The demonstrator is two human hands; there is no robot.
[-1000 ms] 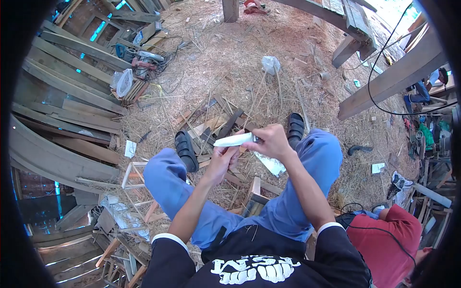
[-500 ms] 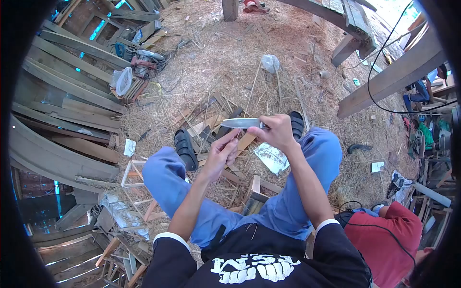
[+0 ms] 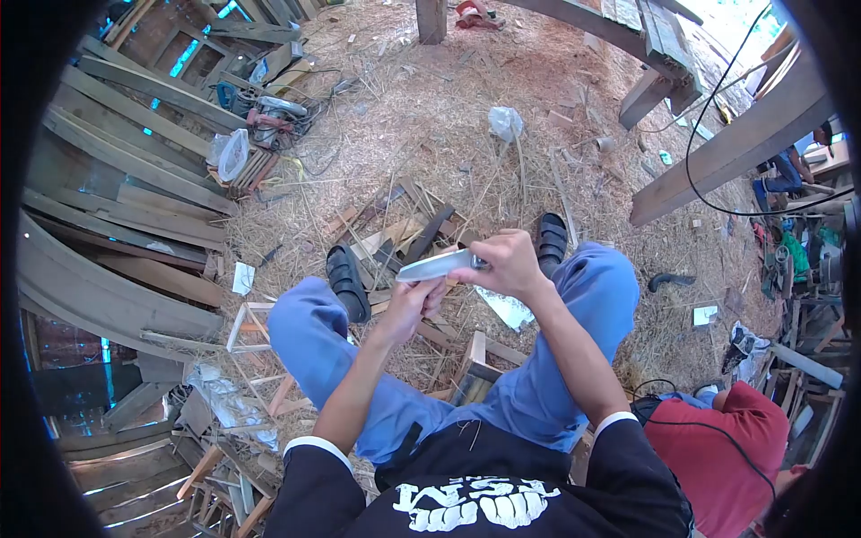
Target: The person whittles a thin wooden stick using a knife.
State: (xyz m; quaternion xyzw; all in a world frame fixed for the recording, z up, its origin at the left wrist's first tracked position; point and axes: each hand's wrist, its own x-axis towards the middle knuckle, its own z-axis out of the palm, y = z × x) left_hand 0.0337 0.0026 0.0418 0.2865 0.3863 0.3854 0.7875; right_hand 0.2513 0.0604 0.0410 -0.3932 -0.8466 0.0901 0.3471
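My right hand [image 3: 511, 264] is closed round the handle of a knife [image 3: 434, 267]. Its broad, pale blade points left and lies across the top of my left hand [image 3: 409, 310]. The left fingers are pinched together just under the blade. They grip a thin wooden strip, seen more plainly a moment ago and now mostly hidden by the blade and fingers. Both hands are close together above the floor, between my bent knees.
Offcuts of wood [image 3: 395, 238] and shavings cover the floor between my sandals [image 3: 345, 280]. Power tools [image 3: 273, 117] lie at the upper left beside stacked planks [image 3: 134, 193]. A person in a red shirt [image 3: 708, 457] is close at my right. A wooden post [image 3: 726, 157] slants at the upper right.
The knife has moved down and left, its blade now tilted and over the left fingers. My right hand has shifted slightly lower. The long thin strip reaching forward no longer shows.
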